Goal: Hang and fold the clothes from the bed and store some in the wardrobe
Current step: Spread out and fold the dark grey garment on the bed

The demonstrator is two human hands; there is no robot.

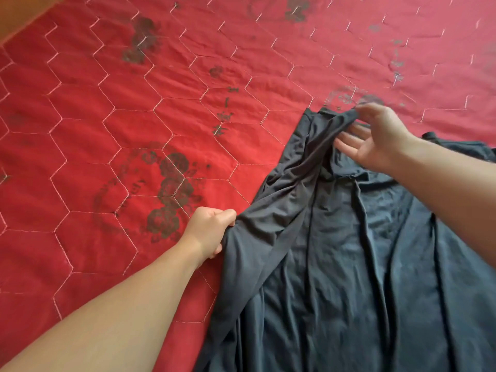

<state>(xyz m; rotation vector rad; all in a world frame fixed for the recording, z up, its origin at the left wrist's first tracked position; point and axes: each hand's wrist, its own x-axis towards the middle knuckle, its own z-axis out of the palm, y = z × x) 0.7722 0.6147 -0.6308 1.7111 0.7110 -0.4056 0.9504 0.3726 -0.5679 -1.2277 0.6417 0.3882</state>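
Note:
A dark grey garment [349, 251] lies spread and wrinkled on the right half of the bed, running off the bottom edge of the view. My left hand [209, 232] grips its left edge in a fist near the middle of the frame. My right hand [375, 138] pinches the garment's upper corner between thumb and forefinger, the other fingers spread loosely over the cloth. A fold of fabric stretches between the two hands.
The bed is covered with a red quilted spread [120, 116] with hexagon stitching and dark printed flowers. A strip of orange-brown surface [18, 12] shows beyond the bed at the top left corner.

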